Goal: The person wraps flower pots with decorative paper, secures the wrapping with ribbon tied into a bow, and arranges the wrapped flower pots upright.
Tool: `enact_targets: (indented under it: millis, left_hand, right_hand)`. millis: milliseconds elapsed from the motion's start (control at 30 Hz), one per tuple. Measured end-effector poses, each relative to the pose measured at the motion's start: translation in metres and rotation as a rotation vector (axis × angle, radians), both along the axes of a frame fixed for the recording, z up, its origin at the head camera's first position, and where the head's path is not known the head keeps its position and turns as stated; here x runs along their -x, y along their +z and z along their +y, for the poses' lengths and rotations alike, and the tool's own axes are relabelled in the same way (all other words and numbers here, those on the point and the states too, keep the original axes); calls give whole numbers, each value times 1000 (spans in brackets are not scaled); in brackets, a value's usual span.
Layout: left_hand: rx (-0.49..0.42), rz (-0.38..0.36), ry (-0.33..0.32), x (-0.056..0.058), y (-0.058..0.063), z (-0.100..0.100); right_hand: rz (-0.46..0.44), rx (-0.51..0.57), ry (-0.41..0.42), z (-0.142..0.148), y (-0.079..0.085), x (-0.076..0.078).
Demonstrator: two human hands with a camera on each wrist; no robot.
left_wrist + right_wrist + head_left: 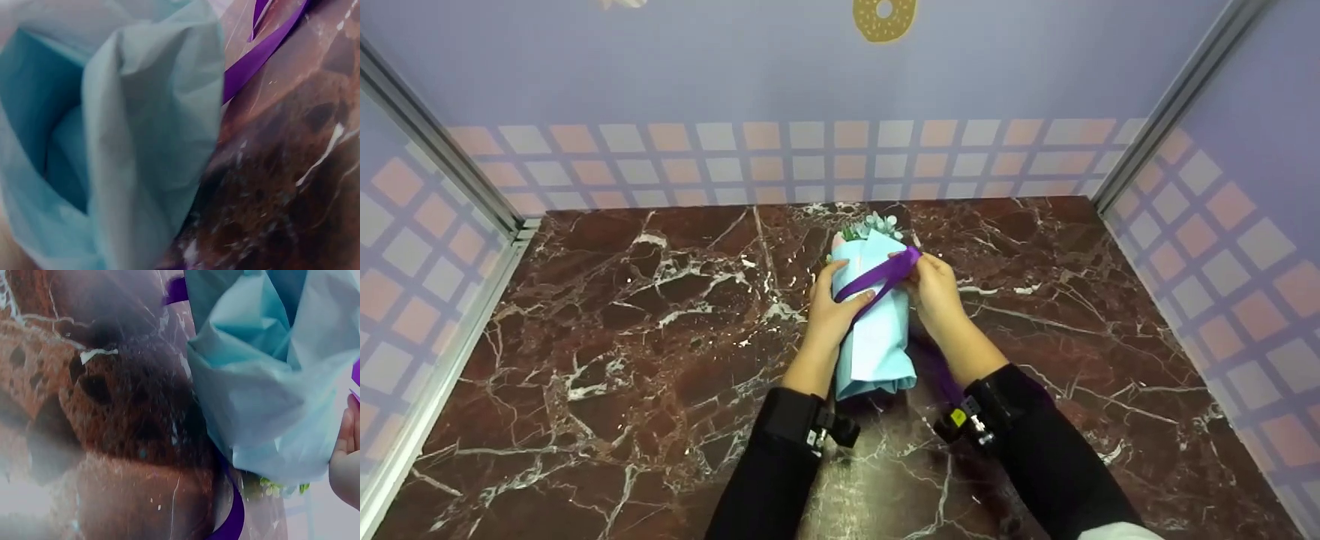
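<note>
A small bouquet in pale blue wrapping paper (pixel 877 349) lies lengthwise on the marble-patterned surface, with pale blue-green flowers (pixel 883 223) at its far end. My left hand (pixel 831 311) grips the wrap from the left, thumb over the front beside the ribbon. A purple ribbon (pixel 885 271) crosses the front in a loop. At the bouquet's upper right, my right hand (pixel 937 291) pinches the ribbon; those fingertips are partly hidden. The open, folded lower end of the paper (pixel 152 129) fills much of the left wrist view, and its creases (pixel 264 382) show in the right wrist view.
A loose length of ribbon (pixel 946 375) trails beside the right forearm. Dark red marble (pixel 660 337) with white veins extends around the bouquet. Lilac panels with a checked band (pixel 802 161) stand behind and at both sides.
</note>
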State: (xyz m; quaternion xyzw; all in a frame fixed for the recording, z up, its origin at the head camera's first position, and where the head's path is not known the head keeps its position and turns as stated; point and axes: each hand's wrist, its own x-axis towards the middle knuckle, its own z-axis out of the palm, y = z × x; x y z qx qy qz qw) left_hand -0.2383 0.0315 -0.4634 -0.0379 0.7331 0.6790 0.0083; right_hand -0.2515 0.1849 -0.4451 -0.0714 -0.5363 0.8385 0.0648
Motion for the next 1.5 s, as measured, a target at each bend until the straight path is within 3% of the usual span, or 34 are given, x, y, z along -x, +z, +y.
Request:
enact_targets:
  millis: [133,433,633,800,933,1033,1167,1367,1433,1500]
  left_hand:
    - [-7,11,50,-2,-1,4]
    - [-70,-20,66,-7,1,6]
    - [-99,5,95,-10,0,7]
    - [-133,27,113,-11,-4,8]
    - [-136,22,112,-12,-7,8]
    - [-129,28,111,-12,-7,8]
    - [-117,33,111,-12,-9,8]
    - [-94,23,124,-12,-8,8]
    - [-97,30,127,-12,-9,9]
    - [-96,33,132,-12,-11,9]
  right_hand:
    - [-10,58,-41,10,0,0]
    - [-1,149,-126,41,7,0]
    - [-50,103,-169,69,17,6]
    - [-79,79,-158,90,22,9]
    - [-142,-25,-72,107,23,10]
    - [-262,-92,-11,120,23,8]
    - [-374,-128,-5,133,21,3]
    - [-314,-246,-70,134,19,-7]
    - [-275,-362,-103,129,16,-11]
    - [-239,-538,-77,124,9,-14]
